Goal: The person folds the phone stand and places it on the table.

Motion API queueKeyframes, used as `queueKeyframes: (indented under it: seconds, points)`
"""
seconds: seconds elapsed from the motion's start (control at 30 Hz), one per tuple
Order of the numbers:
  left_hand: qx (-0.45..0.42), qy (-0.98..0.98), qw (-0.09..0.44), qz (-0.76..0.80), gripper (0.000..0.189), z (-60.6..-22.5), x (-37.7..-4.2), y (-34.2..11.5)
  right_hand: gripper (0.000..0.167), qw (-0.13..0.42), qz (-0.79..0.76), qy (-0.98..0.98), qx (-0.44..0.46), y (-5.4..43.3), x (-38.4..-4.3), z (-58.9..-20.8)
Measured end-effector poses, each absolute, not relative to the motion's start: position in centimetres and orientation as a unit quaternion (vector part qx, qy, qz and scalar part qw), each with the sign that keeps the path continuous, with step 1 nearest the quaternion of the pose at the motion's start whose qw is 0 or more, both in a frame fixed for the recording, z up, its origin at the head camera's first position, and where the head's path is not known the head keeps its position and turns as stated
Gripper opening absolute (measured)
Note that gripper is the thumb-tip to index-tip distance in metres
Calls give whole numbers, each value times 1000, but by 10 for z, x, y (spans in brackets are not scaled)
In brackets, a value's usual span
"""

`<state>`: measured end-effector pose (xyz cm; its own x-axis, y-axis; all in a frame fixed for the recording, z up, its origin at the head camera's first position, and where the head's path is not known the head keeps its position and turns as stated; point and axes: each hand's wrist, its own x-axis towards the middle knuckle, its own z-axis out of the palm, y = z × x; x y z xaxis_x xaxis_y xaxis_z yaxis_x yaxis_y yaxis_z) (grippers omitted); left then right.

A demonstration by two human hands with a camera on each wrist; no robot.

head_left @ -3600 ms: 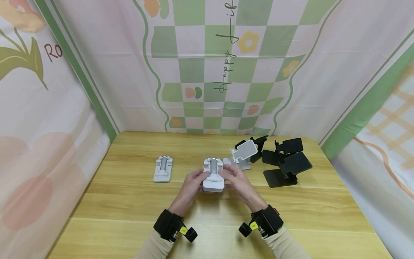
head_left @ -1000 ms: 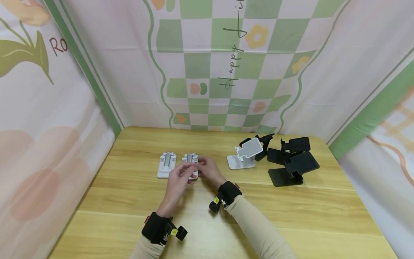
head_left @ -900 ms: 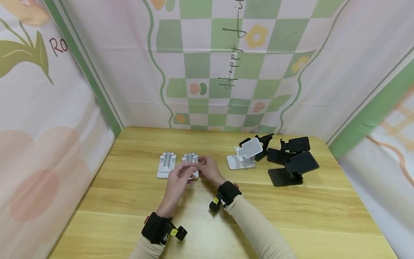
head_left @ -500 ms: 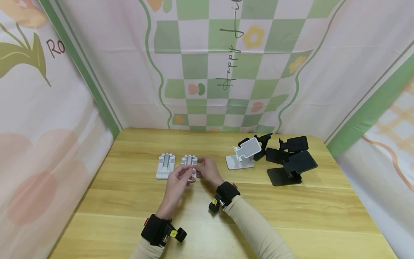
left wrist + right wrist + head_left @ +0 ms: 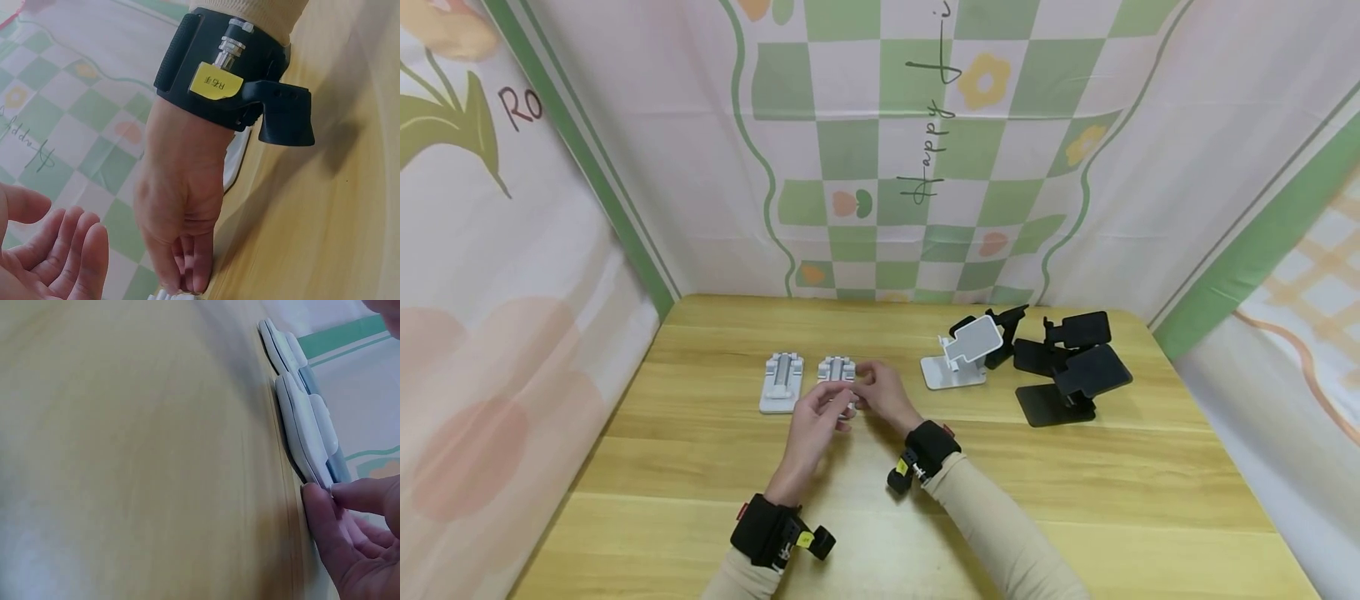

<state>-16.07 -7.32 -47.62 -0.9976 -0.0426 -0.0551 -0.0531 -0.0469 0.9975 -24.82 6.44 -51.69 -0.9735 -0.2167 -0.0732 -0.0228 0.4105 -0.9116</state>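
Note:
Two folded white phone stands lie side by side on the wooden table. The left one is a folded phone stand [image 5: 782, 385] that neither hand touches. My right hand [image 5: 886, 393] pinches the far right end of the second folded phone stand [image 5: 305, 428], thumb and fingers at its edge in the right wrist view. That stand lies flat on the tabletop. Over its near part hangs my left hand [image 5: 811, 421], which hides some of it in the head view. In the left wrist view the left hand's fingers [image 5: 69, 250] are loosely bent around nothing.
To the right, an unfolded white phone stand [image 5: 974, 342] stands in front of a black one [image 5: 1006, 333]. More unfolded black phone stands [image 5: 1093, 371] are grouped farther right. A patterned cloth [image 5: 902, 167] hangs behind the table's back edge.
Earlier both hands held the phone stand up at the middle; it now lies beside the other folded one at left. Over the last second only the head view has shifted slightly.

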Motion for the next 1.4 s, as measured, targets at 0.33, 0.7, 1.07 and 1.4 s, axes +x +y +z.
queueKeyframes:
  seconds: [0.33,0.7,1.07,1.4]
  points:
    - [-37,692,7,721,30,-476,-160,-71,31,36,-515,848,-119,84,-246,-519]
    - [-36,696,8,718,28,-477,-161,-72,15,-224,-482,834,-147,118,-249,-487]
    - [-33,697,17,716,29,-479,-160,-70,14,-392,-413,811,-135,163,-256,-467]
    - [-32,694,26,719,32,-482,-157,-69,31,-395,-399,826,-56,192,-255,-475]
